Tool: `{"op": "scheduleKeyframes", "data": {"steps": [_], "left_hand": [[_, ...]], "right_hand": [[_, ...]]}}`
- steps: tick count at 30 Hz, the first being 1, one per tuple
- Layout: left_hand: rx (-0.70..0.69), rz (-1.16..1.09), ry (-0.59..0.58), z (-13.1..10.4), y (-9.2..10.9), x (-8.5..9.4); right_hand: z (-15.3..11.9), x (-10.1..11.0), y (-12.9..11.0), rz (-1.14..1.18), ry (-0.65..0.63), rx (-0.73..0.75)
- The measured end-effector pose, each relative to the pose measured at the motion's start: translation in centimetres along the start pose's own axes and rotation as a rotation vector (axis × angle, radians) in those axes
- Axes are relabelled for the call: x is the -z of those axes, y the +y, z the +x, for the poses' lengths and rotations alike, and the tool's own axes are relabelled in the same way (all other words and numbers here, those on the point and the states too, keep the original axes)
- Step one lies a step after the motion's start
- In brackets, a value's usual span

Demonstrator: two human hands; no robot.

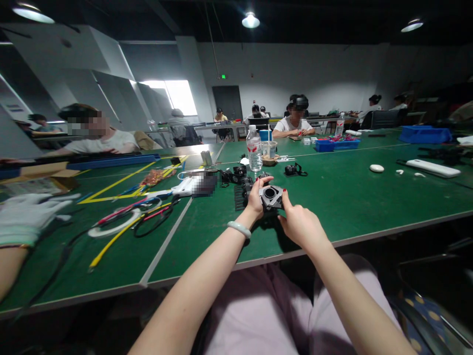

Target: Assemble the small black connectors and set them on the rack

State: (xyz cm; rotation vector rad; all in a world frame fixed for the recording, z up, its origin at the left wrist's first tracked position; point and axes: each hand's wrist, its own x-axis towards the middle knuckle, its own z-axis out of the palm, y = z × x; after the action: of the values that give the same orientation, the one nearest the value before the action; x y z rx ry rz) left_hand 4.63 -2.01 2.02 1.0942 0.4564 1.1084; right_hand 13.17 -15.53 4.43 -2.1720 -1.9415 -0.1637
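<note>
A grey-and-black device (pixel 271 195) with a dark round opening, much like a small camera, is held between my two hands above the near part of the green table (pixel 347 202). My left hand (pixel 255 198), with a pale bangle on its wrist, grips the left side, thumb along the top. On the right side, my right hand (pixel 301 222) has its fingers closed around the edge. Just left of and behind the device lies a black ribbed part (pixel 242 195), partly covered by my left hand. Farther back are small black devices (pixel 239 171) and another black device with a strap (pixel 293 170).
A water bottle (pixel 254 150) and a plastic cup (pixel 269 149) stand behind my hands. Cables (pixel 121 236) and a white ring (pixel 111 228) lie left. A co-worker's gloved hand (pixel 25 217) is at far left. A white case (pixel 377 168) and long white box (pixel 432 167) lie right.
</note>
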Motion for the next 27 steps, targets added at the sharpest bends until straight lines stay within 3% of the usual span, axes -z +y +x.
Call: {"op": "scheduleKeyframes", "data": {"steps": [6, 15, 27], "left_hand": [[-0.005, 0.000, 0.000, -0.2, 0.0, -0.2], [-0.040, -0.028, -0.112, -0.3, -0.2, -0.3], [-0.042, -0.013, -0.147, -0.5, -0.3, -0.4]], "right_hand": [[-0.8, -0.2, -1.3, 0.034, 0.016, -0.101], [-1.7, -0.7, -3.8, 0.090, 0.074, -0.294], [-2.0, -1.0, -4.2, 0.131, 0.054, -0.337]]}}
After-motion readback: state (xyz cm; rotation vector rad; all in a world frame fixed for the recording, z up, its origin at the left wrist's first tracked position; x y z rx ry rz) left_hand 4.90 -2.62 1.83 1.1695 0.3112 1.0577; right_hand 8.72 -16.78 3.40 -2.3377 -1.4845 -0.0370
